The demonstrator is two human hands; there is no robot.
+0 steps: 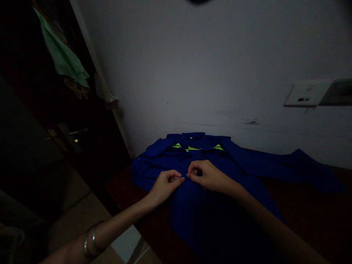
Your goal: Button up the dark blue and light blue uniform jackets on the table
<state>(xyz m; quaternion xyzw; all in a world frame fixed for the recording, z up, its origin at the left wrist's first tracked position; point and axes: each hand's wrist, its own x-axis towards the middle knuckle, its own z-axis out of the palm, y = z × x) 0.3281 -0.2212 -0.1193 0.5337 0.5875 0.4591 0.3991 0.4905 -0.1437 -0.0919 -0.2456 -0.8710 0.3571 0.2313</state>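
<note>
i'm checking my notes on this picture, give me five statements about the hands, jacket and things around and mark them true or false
1. A blue jacket lies in front of the person. True.
2. Both hands are spread flat. False: the left hand and the right hand each have thumb and forefinger close together.
3. The bracelets are on the right arm. False: the bracelets are on the left arm.
4. A wall socket is to the right of the jacket's collar. True.
5. The green cloth lies on the jacket. False: the green cloth hangs at the door.
</note>
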